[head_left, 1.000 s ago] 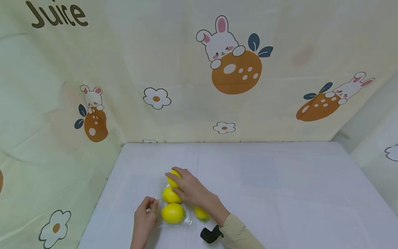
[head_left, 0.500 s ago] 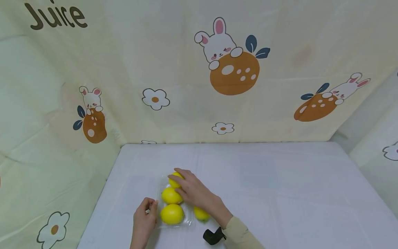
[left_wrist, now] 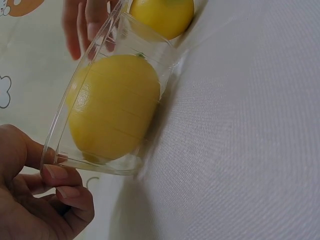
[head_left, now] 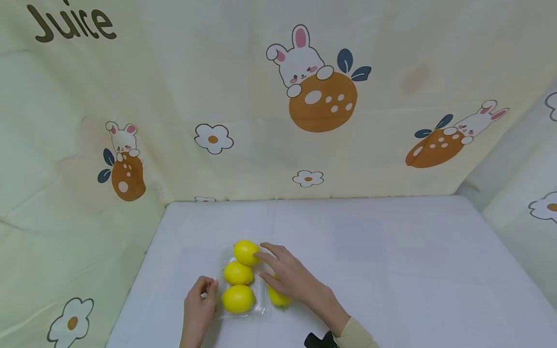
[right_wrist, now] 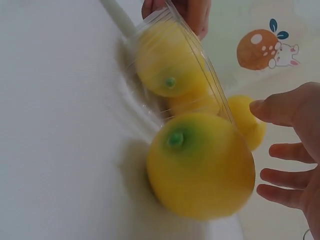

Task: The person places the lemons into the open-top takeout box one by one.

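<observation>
Pinching the clear tray (head_left: pixel 262 295), left hand (head_left: pixel 197 311); right hand (head_left: pixel 293 280) fingers spread over lemons (head_left: pixel 238 298)

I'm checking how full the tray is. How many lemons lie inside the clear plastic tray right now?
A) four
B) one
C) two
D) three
D: three lemons lie in a row in the clear plastic tray, while a fourth lemon lies on the table beside it, under the right hand. The left hand pinches the tray's edge.
</observation>
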Available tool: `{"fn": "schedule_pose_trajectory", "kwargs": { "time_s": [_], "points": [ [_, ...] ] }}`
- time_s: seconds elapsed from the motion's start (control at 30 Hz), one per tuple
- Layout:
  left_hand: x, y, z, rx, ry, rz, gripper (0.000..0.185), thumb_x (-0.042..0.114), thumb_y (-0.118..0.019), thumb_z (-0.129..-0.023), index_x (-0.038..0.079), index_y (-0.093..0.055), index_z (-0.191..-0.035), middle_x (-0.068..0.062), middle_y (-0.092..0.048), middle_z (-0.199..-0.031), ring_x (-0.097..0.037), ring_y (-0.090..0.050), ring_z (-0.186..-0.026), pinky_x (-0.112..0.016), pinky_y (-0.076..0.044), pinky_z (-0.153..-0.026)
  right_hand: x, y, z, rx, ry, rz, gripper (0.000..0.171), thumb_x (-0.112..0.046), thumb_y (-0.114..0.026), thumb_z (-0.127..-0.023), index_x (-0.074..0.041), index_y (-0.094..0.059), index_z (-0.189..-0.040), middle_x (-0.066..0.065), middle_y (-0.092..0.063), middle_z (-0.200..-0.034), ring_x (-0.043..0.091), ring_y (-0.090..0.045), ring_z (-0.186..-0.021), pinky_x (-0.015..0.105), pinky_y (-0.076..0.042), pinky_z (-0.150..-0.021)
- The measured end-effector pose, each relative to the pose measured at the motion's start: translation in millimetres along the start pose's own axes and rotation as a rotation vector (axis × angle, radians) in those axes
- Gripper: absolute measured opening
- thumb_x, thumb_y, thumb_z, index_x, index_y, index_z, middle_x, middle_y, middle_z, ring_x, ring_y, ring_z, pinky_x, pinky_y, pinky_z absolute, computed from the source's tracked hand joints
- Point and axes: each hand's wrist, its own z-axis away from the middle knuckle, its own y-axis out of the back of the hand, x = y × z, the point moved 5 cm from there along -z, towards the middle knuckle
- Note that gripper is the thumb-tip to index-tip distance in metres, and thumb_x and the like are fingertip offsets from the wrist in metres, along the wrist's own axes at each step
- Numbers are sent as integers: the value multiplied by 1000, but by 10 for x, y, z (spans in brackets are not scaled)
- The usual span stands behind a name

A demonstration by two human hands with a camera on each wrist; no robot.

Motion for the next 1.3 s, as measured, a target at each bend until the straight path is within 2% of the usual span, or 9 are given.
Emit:
{"fn": "schedule_pose_trajectory", "kwargs": {
  "time_s": [0.2, 0.57, 0.73, 1.0, 1.3],
  "points": [
    [9, 23, 2, 12, -12, -11, 13, 12, -58, -103, 0, -63, -103, -9, -58, -86, -16, -50, -56, -23, -41, -49, 14, 34, 246, -6, 6, 24, 53, -27, -80, -90, -11, -61, -137, 16, -55, -146, 30, -58, -129, 44, -54, -103],
    [-18, 12, 2, 11, -17, -4, 14, 13, -58, -103, -1, -62, -102, -10, -59, -86, -16, -49, -54, -23, -42, -48, -15, -106, 582, -13, 15, 39, 55, -32, -82, -88, -13, -62, -135, 14, -57, -143, 25, -60, -124, 41, -57, -97],
    [-7, 13, 17, 5, -23, -5, 15, 14, -58, -103, -1, -62, -103, -9, -59, -86, -16, -49, -54, -24, -41, -48, -26, -119, 642, -17, 9, 32, 59, -27, -84, -86, -13, -59, -137, 15, -55, -144, 25, -60, -124, 40, -58, -95],
    [7, -2, 18, 4, -17, -13, 13, 12, -57, -104, 0, -62, -102, -8, -57, -86, -15, -50, -58, -24, -42, -50, 1, -176, 689, -78, -35, 1, 56, -22, -83, -85, -18, -59, -136, 14, -53, -146, 25, -60, -123, 40, -59, -93],
    [5, -7, 8, -19, -38, 13, 14, 12, -56, -104, -1, -62, -102, -9, -57, -85, -15, -50, -59, -24, -43, -51, 35, -81, 679, 20, -17, 37, 57, -17, -85, -81, -18, -61, -132, 12, -56, -141, 23, -62, -118, 36, -61, -87]
  ]
}}
